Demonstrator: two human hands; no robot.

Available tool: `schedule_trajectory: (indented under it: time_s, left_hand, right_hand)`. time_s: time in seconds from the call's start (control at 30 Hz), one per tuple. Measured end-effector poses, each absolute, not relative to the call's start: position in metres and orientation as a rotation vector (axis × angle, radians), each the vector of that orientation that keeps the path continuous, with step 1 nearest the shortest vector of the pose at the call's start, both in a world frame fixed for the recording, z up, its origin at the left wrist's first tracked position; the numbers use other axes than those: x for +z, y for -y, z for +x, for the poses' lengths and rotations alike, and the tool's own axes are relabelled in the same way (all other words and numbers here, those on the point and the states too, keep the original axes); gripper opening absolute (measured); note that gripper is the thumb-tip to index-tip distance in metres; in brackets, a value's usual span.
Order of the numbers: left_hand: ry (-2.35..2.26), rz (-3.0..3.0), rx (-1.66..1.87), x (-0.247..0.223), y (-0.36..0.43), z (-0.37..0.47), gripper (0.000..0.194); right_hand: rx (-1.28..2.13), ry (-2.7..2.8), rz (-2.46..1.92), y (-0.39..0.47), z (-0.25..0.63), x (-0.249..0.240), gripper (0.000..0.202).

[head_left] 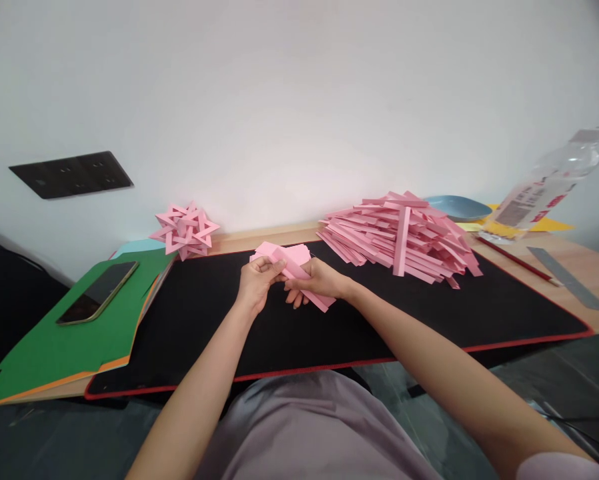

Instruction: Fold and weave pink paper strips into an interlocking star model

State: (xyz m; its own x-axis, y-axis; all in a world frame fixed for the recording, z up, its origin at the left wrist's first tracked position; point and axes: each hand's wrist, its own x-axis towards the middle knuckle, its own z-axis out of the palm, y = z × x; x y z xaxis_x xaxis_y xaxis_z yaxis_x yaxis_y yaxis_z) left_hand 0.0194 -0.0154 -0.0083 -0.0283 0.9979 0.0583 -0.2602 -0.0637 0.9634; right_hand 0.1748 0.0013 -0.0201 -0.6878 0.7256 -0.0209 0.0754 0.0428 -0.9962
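Between my hands, above the black desk mat [204,333], is a folded pink paper strip [320,300] that slants down to the right. My left hand [257,280] pinches its upper end between thumb and fingers. Around its middle, my right hand [319,279] is closed, thumb on top and fingertips showing below. More pink paper [267,250] shows just behind my fingers; whether it is joined to the strip I cannot tell. To the right lies a big heap of folded pink paper strips [379,233]. An interlocked pink paper star [185,230] sits at the back left.
On the left, a phone [98,293] rests on green paper sheets [39,353]. At the right are a blue dish [458,208], a clear plastic bottle [544,187], a red pencil [517,259] and a metal ruler [569,279]. A wall stands behind the desk.
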Motion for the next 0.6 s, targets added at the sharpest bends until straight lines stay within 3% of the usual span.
schedule_trajectory:
  time_s: [0.6]
  left_hand:
    - [-0.876,1.116,1.3,-0.0074,0.0144,0.0134,0.025]
  right_hand:
    - [1.757,1.799,-0.766,-0.0012,0.1785,-0.0173,0.039]
